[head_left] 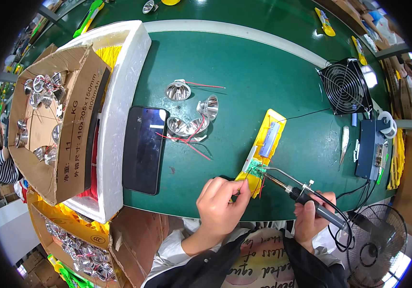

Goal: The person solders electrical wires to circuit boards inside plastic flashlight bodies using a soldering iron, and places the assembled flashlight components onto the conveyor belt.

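Taking the yellow housing (263, 144) as landmark: bare green worktop (263, 72) is lying open beyond it, giving a hand free passage. To its left, silver reflectors (191, 113) with trailing red wires (186, 141) and a black phone (143, 149) are crowding the way. To its right, a small black fan (345, 86) and a blue soldering station (369, 149) are blocking the edge.

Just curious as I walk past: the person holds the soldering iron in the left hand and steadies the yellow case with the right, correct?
Not quite: the hands are swapped. The head view shows the soldering iron in the right hand, while the left hand steadies the yellow case at its near end.
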Demonstrator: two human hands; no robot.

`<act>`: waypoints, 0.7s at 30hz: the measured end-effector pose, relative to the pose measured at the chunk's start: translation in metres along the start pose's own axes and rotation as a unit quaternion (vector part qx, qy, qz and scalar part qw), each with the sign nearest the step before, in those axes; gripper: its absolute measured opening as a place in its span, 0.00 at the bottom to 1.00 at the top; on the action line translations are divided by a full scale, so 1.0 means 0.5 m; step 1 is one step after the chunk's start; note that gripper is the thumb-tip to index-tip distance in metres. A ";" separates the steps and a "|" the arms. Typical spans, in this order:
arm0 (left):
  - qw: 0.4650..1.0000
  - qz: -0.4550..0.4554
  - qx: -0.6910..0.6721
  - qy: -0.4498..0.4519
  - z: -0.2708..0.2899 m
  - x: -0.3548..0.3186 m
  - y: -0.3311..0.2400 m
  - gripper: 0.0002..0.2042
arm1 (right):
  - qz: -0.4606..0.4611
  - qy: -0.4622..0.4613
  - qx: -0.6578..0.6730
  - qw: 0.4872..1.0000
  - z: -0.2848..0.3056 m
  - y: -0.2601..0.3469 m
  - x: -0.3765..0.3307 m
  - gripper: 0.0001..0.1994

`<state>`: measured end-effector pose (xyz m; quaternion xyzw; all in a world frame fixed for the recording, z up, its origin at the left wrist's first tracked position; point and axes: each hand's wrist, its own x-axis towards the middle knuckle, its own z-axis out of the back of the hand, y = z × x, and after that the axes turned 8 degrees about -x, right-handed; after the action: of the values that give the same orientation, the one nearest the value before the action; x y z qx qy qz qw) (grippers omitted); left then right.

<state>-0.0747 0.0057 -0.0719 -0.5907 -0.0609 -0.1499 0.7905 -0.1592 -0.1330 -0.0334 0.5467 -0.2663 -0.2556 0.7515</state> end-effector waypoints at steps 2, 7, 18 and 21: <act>1.000 0.006 0.001 0.002 0.002 0.002 -0.003 0.06 | -0.002 -0.024 -0.010 1.000 0.003 0.005 0.002 0.13; 1.000 0.020 0.012 -0.004 -0.001 -0.003 -0.005 0.05 | 0.014 -0.081 -0.013 0.997 0.030 -0.008 0.009 0.14; 0.998 0.024 0.063 -0.009 -0.008 -0.010 -0.003 0.04 | -0.002 -0.110 0.018 0.994 0.088 -0.053 0.010 0.05; 0.998 0.004 0.068 -0.009 -0.008 -0.013 0.000 0.03 | -0.003 -0.111 0.008 0.994 0.095 -0.063 0.009 0.05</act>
<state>-0.0814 0.0030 -0.0750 -0.5375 -0.0758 -0.1365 0.8287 -0.1913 -0.1770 -0.0508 0.5217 -0.3487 -0.3152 0.7120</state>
